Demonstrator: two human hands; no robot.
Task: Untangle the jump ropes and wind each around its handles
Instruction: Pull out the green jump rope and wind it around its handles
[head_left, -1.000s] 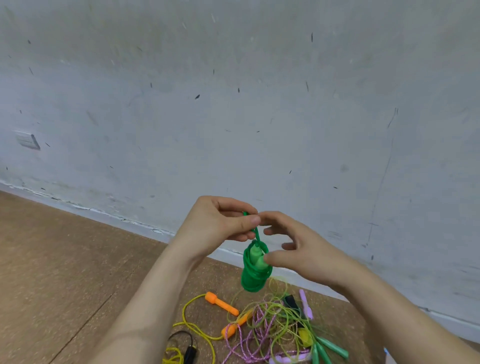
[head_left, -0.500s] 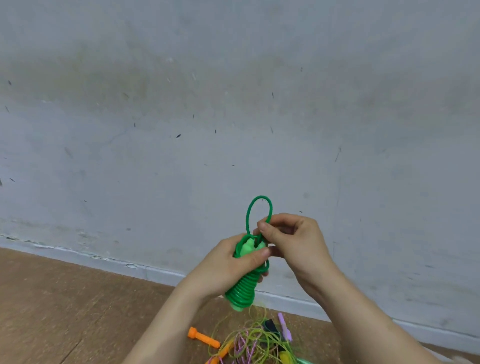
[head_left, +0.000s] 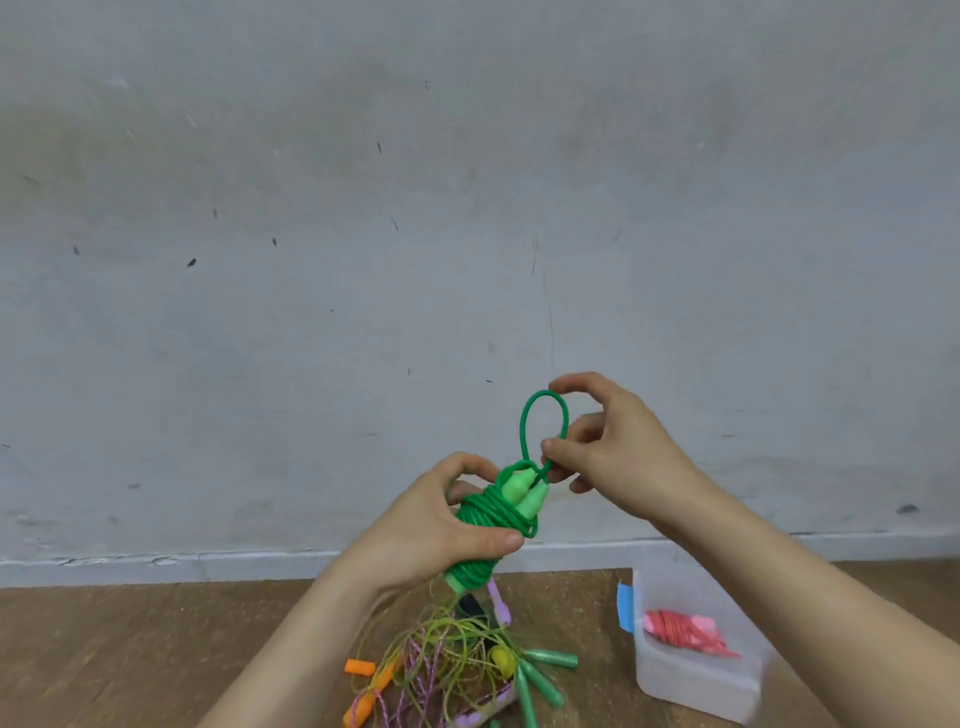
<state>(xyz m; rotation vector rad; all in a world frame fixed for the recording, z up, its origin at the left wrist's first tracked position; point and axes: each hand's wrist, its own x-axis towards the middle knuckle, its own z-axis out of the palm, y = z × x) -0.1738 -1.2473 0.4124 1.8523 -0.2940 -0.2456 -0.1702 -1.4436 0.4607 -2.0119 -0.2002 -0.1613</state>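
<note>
Head view looks down past two bare forearms toward a grey, scuffed wall (head_left: 363, 260) and a brown floor (head_left: 130, 649). The left hand (head_left: 431, 525) grasps the green jump rope (head_left: 488, 519), which is held in the air in front of the wall, above the floor. Its cord is coiled many times around its two light green handles (head_left: 519, 488), which lie side by side. The thumb presses across the coils at the front and the fingers curl around the back.

The bundle's long axis is steeply tilted. Its lower end points down and left toward the floor, and the tapered handle tips point up and right toward the right hand (head_left: 618, 462). A free loop (head_left: 523, 421) of the same cord stands up from the tips, roughly upright and oval. The right hand pinches this loop on its right side, with the thumb low on the strand and the index fingertip at the loop's top.

Below the hands, a tangle of ropes (head_left: 452, 654) lies on the floor, with yellow-green and pink-purple cords crossing. Orange handles (head_left: 361, 667) lie at its left edge, darker green handles (head_left: 550, 660) at its right, and a purple handle (head_left: 498, 603) near its top. To the right of the tangle and apart from it, a translucent plastic tub (head_left: 696, 680) holds a wound red and pink rope (head_left: 680, 631). A strip of blue tape (head_left: 625, 605) is on the tub's left wall.
</note>
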